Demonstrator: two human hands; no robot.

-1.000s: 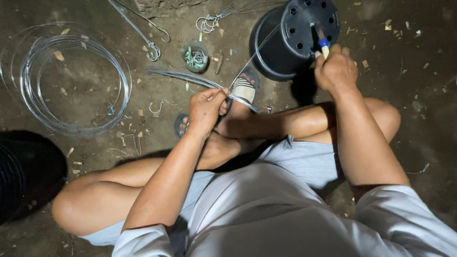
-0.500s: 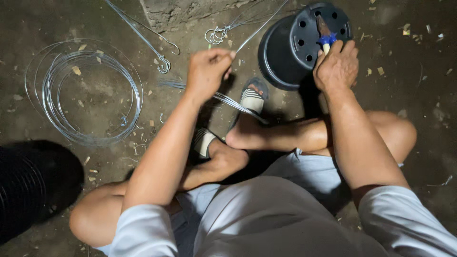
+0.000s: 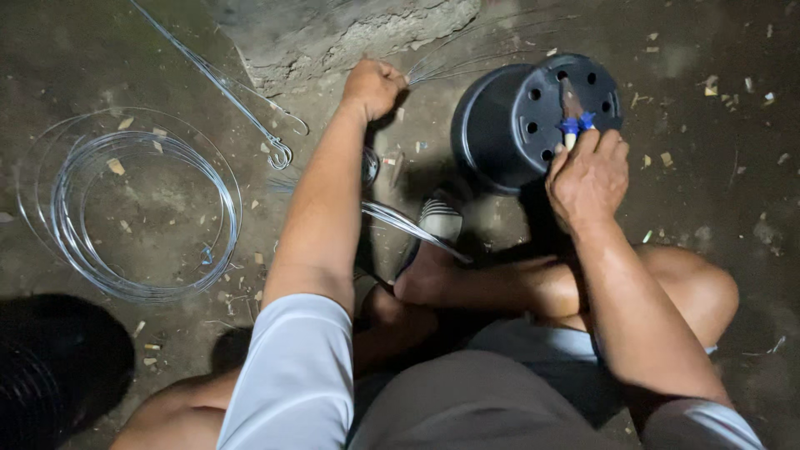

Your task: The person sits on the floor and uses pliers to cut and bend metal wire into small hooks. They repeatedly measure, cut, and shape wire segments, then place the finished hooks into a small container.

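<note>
I sit on a dirt floor with my legs crossed. My left hand reaches far forward and is closed on the ends of a bundle of thin wires that fan out to the right. My right hand grips a tool with a blue handle, its dark tip pressed onto the perforated bottom of an overturned black plastic pot. A bundle of straight wires lies across my sandalled foot.
A large coil of wire lies on the floor at the left. A long wire with a hooked end runs beside it. A rough concrete block sits at the top. A dark round object fills the bottom left.
My left hand has let go of the wire bundle near my foot and stretched forward to the wires by the concrete block. My right hand has stayed on the tool at the pot.
</note>
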